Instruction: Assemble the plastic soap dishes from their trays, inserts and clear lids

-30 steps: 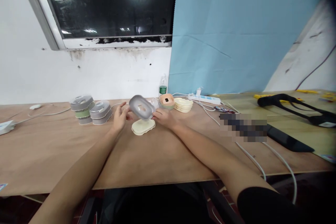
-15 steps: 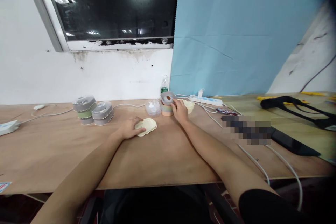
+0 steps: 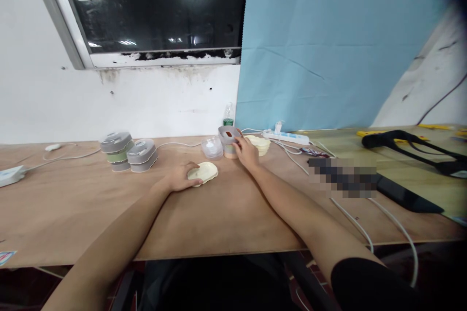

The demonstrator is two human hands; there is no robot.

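My left hand [image 3: 181,178] rests on the left end of a cream oval lid [image 3: 205,172] that lies flat on the wooden table [image 3: 91,204], its fingers curled over the edge. My right hand [image 3: 247,150] reaches farther back and grips a grey oval lid [image 3: 226,134] tilted on top of a peach-coloured box [image 3: 229,151]. A clear round container [image 3: 212,147] stands just left of that box. A stack of cream lids [image 3: 260,144] lies right of my right hand.
Two stacks of grey-lidded boxes [image 3: 127,153] stand at the left. A green-capped bottle [image 3: 228,115] is by the wall. A white power strip [image 3: 286,137] and white cables [image 3: 350,214] run at the right, beside a black flat device [image 3: 404,194] and a black strap [image 3: 412,145].
Both hands held the grey lid up over the cream lid a second ago. My right hand has since carried it back onto the peach box, and my left hand dropped onto the cream lid.
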